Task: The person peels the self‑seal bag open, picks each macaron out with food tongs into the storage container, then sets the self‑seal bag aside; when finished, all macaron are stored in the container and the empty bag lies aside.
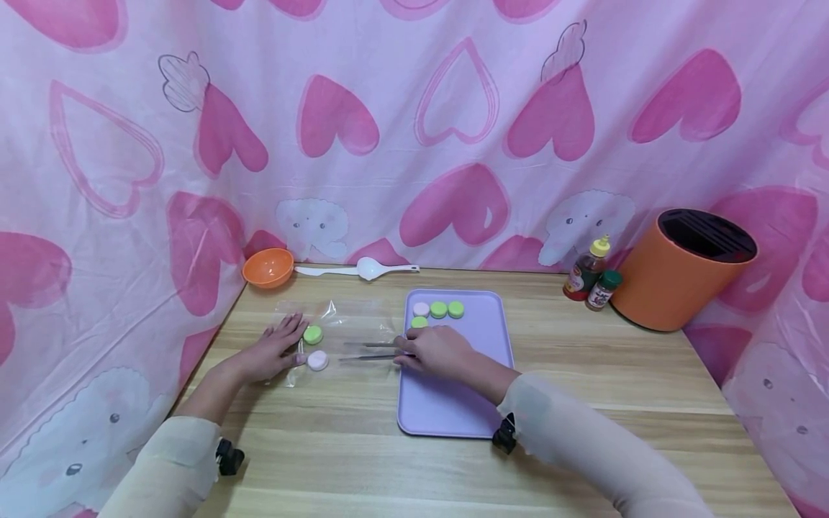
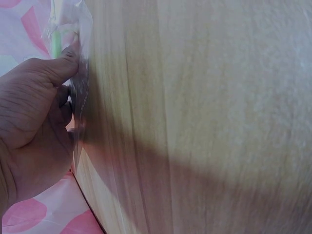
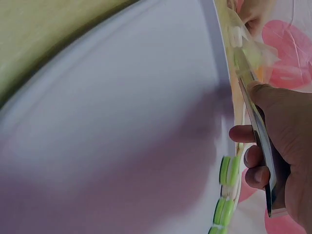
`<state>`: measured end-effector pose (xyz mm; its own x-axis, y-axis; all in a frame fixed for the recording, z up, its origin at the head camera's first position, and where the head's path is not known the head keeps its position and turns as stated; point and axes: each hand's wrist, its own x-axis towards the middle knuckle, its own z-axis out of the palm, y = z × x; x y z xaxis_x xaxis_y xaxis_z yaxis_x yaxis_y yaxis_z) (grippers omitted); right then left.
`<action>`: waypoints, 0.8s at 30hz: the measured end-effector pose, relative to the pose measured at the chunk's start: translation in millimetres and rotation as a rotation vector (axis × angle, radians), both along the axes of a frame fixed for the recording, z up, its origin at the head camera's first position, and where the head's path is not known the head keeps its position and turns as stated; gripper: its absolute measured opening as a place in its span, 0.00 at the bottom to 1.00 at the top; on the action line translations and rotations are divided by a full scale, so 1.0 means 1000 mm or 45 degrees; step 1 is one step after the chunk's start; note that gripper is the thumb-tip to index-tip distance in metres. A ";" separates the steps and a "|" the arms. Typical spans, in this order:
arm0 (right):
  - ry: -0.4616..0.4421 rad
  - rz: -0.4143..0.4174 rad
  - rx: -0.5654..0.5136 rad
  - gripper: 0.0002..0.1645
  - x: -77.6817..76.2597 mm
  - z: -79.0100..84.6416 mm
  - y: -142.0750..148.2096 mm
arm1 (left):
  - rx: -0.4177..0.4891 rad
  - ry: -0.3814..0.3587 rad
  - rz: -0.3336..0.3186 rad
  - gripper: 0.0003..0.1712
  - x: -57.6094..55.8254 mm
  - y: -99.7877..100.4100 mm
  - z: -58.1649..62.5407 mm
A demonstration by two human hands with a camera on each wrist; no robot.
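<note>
A clear plastic bag [image 1: 356, 316] lies flat on the table, with a green macaron [image 1: 313, 334] and a pale pink macaron [image 1: 317, 360] seen through its film. At the bag's left end rests my left hand [image 1: 275, 349], fingers extended and thumb by the pale macaron; it holds no tool. My right hand [image 1: 437, 350] grips metal tongs [image 3: 261, 131], whose two arms stand apart and point left at the bag, short of the macarons. Beneath that hand is a purple tray [image 1: 453, 410]. Several macarons sit near its far left corner, including a green macaron [image 1: 456, 309] and a pale macaron [image 1: 421, 309].
Along the back edge stand an orange bowl [image 1: 268, 268], a white knife [image 1: 327, 271] and a white ladle [image 1: 372, 269]. At the back right are a yellow-capped bottle [image 1: 585, 273], a green-capped jar [image 1: 604, 290] and an orange knife block [image 1: 673, 280]. A heart-patterned curtain [image 1: 363, 173] surrounds the table.
</note>
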<state>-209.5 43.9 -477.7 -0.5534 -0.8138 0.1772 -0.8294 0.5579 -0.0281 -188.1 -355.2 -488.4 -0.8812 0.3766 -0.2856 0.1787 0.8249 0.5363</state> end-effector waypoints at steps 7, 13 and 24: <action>-0.001 0.020 0.008 0.15 0.003 -0.003 -0.014 | -0.014 -0.001 0.002 0.48 -0.001 -0.001 -0.001; 0.021 0.038 0.026 0.15 0.006 -0.004 -0.024 | -0.015 -0.016 0.009 0.48 -0.001 -0.001 -0.003; 0.046 0.019 0.070 0.18 0.008 -0.003 -0.035 | -0.001 0.000 0.000 0.48 0.001 0.001 0.001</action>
